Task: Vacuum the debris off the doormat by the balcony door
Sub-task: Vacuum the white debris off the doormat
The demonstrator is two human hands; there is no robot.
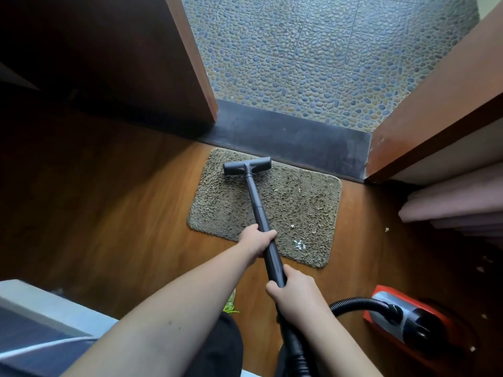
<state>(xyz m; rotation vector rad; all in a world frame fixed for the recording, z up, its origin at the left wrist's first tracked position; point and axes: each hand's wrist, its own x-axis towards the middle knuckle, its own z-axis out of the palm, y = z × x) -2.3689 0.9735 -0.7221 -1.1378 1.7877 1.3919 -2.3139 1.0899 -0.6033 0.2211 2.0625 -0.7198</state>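
Observation:
A shaggy olive-brown doormat [299,202] lies on the wooden floor in front of the dark door sill. Pale debris [299,244] dots its right half, with a white cluster near the front edge. The black T-shaped vacuum nozzle [247,165] rests on the mat's far left part. Its black wand [255,202] runs back toward me. My left hand [255,240] grips the wand over the mat's front edge. My right hand [294,287] grips it lower down, near the hose.
A red and grey vacuum body [408,319] sits on the floor at the right, its black hose [353,303] curving to the wand. The open wooden door [152,63] stands left, a door frame [424,118] right. Folded pinkish fabric [457,205] lies right. Crumbs [386,229] dot the floor.

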